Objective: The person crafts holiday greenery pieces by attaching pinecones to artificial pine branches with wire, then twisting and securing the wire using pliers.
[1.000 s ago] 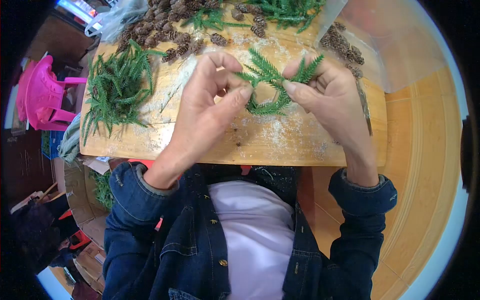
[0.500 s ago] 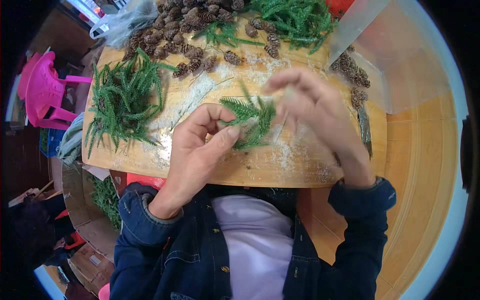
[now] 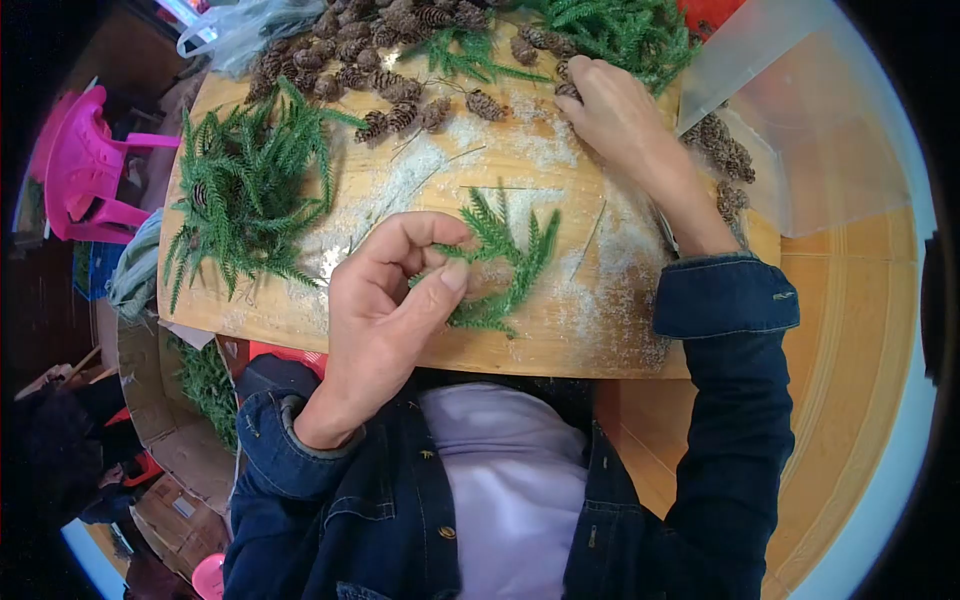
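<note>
My left hand (image 3: 385, 310) is closed, with thumb and fingers pinching a green artificial pine sprig (image 3: 522, 268) above the front of the wooden table (image 3: 400, 345). The sprig's needled branches fan out to the right of the fingertips. Farther back on the right, my right hand (image 3: 622, 125) reaches down with its fingers closed around a brown pine cone (image 3: 568, 90), which is partly hidden by the fingers. More loose cones (image 3: 485, 104) lie to the left of that hand.
A heap of pine cones (image 3: 400, 25) fills the table's back. Green sprigs are piled at the left (image 3: 250, 190) and back right (image 3: 620, 35). White flakes (image 3: 410, 170) are scattered over the wood. A clear plastic sheet (image 3: 840, 130) stands at the right. A pink chair (image 3: 85, 170) is at the left.
My right hand has moved from beside the sprig up and away to the cones at the back right. My left hand keeps its pinch on the sprig, nearly in place.
</note>
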`<state>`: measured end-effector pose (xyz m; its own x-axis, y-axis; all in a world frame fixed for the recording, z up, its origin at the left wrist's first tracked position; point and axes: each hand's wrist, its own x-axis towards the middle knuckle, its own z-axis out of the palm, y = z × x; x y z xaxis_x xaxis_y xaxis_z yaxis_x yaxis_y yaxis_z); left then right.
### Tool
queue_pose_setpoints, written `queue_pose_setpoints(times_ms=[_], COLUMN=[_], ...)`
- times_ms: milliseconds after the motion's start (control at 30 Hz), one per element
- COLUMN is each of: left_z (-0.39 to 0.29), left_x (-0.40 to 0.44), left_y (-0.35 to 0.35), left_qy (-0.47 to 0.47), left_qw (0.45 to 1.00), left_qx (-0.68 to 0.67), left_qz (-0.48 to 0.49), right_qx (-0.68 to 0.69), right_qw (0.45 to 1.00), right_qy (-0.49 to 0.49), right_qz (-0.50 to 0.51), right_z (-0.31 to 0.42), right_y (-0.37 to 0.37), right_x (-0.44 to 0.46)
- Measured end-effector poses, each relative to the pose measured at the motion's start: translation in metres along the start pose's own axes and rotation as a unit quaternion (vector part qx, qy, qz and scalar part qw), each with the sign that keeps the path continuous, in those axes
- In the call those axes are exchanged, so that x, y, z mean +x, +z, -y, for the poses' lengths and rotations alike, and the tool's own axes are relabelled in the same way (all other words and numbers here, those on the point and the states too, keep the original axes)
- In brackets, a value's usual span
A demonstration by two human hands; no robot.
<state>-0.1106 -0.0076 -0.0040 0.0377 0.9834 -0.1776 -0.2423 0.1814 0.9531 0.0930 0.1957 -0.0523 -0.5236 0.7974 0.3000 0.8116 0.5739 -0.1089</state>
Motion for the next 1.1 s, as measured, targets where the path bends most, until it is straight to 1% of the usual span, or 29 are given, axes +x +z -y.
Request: queue_pose_setpoints(times_ms=[67,100,200,233,267,333,400,500,533,600,633,733,767,867,933,1000,1033,1100], left_z=[0.002,0.004,0.007,0.008,0.009,0.011,0.014,0.019,0.018,0.017,0.016,0.017,0.018,0.018,0.020,0.024,0.026,0.026], left_x=[0.002,0.003,0.005,0.005,0.006,0.008,0.008,0.009,0.008,0.007,0.007,0.006,0.005,0.007,0.009,0.011,0.010,0.010], left_y=[-0.002,-0.002,-0.003,-0.003,-0.003,-0.001,0.000,0.005,0.006,0.009,0.010,0.013,0.014,0.016,0.019,0.023,0.024,0.027], left_qy=[0.002,0.003,-0.010,-0.017,-0.019,-0.028,-0.034,-0.015,-0.014,-0.029,-0.037,-0.040,-0.044,-0.040,-0.039,-0.018,-0.009,-0.011], left_qw=[1.000,0.999,1.000,1.000,1.000,0.998,0.997,0.992,0.993,0.991,0.990,0.991,0.991,0.991,0.991,0.990,0.990,0.989], left_qx=[0.016,0.024,0.004,-0.006,-0.006,-0.052,-0.072,-0.122,-0.121,-0.131,-0.136,-0.131,-0.129,-0.131,-0.132,-0.139,-0.142,-0.144], left_qz=[-0.018,-0.027,-0.023,-0.020,-0.020,-0.015,-0.013,-0.014,-0.012,-0.020,-0.022,-0.012,-0.010,-0.001,0.005,-0.006,-0.013,-0.010], right_qx=[0.002,0.001,-0.006,-0.005,0.022,0.077,0.098,0.135,0.230,0.411,0.411,0.565,0.565,0.629,0.628,0.626,0.628,0.631], right_qw=[0.999,0.999,0.994,0.993,0.996,0.996,0.994,0.990,0.972,0.905,0.906,0.813,0.813,0.765,0.767,0.768,0.766,0.768], right_qy=[0.016,0.015,0.065,0.065,0.053,0.028,0.026,0.021,0.051,0.103,0.102,0.133,0.132,0.115,0.107,0.087,0.088,0.058], right_qz=[0.034,0.034,0.093,0.094,0.072,0.026,0.027,0.023,0.027,0.036,0.033,0.048,0.046,0.074,0.083,0.106,0.108,0.093], right_z=[0.000,0.002,0.016,0.018,0.018,0.019,0.022,0.027,0.028,0.031,0.032,0.032,0.033,0.039,0.039,0.043,0.050,0.069], right_y=[-0.008,-0.016,-0.045,-0.052,-0.058,-0.069,-0.081,-0.095,-0.098,-0.103,-0.104,-0.108,-0.111,-0.124,-0.128,-0.131,-0.129,-0.118], right_x=[-0.003,-0.005,-0.011,-0.014,-0.019,-0.024,-0.026,-0.031,-0.033,-0.035,-0.037,-0.045,-0.048,-0.063,-0.077,-0.093,-0.104,-0.127])
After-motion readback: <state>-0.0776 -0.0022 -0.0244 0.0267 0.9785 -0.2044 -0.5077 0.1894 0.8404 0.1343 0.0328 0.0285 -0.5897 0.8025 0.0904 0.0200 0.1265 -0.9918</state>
